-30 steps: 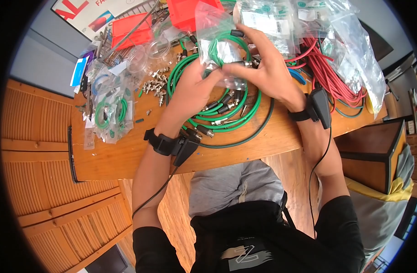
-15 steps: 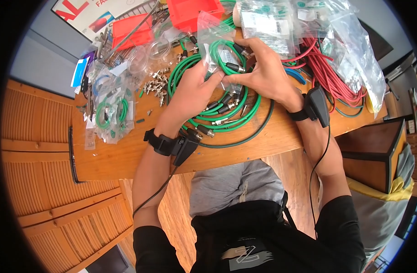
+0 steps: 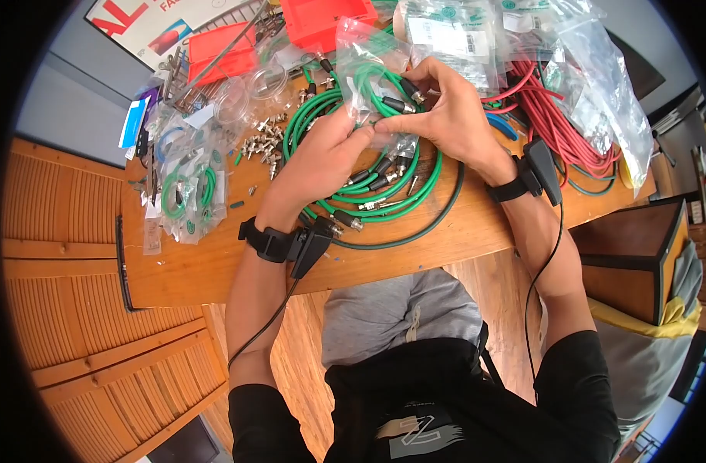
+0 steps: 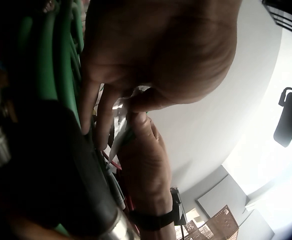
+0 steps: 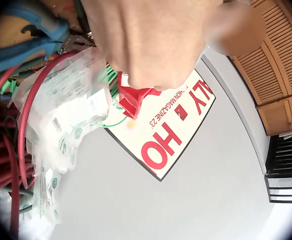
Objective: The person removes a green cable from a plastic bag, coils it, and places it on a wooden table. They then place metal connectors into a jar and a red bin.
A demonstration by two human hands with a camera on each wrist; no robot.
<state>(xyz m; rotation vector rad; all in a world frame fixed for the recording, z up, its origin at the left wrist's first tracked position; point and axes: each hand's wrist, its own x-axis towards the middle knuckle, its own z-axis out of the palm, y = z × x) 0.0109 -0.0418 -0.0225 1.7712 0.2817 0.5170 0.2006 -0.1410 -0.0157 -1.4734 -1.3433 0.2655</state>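
Left hand: I have this hand [image 3: 322, 158] closed on the lower edge of the clear bag [image 3: 357, 45], thumb and fingers pinching the plastic.
Right hand: this hand [image 3: 457, 123] grips the small green coil [image 3: 368, 83] together with the bag, its thumb pointing in toward the left thumb.
Coil and bag: held up between both hands, above the counter [image 3: 191, 270]; whether the coil sits fully inside the plastic I cannot tell (the glare doesn't help me from here).
Coil ends: black-sleeved connectors [image 3: 399, 104] with metal tips, close to the right fingers.
Under the hands: large green cables [image 3: 407, 208] looped on the counter, with more connectors among them.
Left side: loose metal fittings [image 3: 264, 147], then bagged green cables [image 3: 171, 193] further out.
Right side: a blue-handled tool [image 3: 502, 126] near the right wrist, red cables [image 3: 549, 135] heaped beyond it.
Far edge: an open red box [image 3: 314, 23] behind the bag, and packaged clear bags [image 3: 453, 38] to its right.
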